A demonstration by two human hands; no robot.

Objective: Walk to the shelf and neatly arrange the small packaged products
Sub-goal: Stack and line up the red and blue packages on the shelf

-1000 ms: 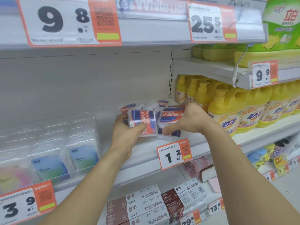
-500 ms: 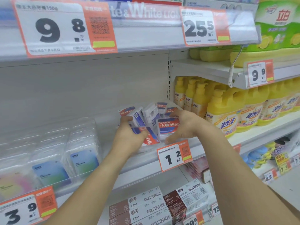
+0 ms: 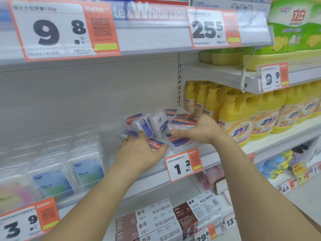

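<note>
left hand (image 3: 140, 152) lies palm-down on the white metal shelf (image 3: 152, 173), fingers spread over a small clear plastic packet with a red and blue label (image 3: 155, 144) at the front edge, pressing or gathering it rather than lifting it. right hand (image 3: 199, 131) reaches in from the other side with the thumb out toward the left and the fingers curled around the top packet of a low stack (image 3: 184, 122); whether it truly grips that packet or only steadies it cannot be told.

the walk to the shelf looks finished, and the sorting looks only partly done. the loose small packets (image 3: 151, 124) sit in a jumble between the two hands, above the orange and white price tag marked 1.2 (image 3: 185, 164): two stand tilted with their barcoded backs showing, others lie flat at odd angles, one peeks out behind the left fingers. none yet forms a squared row, so turning them face-forward and lining them up is, by my reading, what remains.

just left stand orderly rows of clear blister cases with blue and green cards (image 3: 85, 164), near enough to be nudged by a careless elbow. to the right, past the perforated upright, yellow pump bottles of dish liquid (image 3: 239, 122) crowd close to the right wrist. the overhanging upper price rail (image 3: 104, 54) limits room above the pile.
</note>
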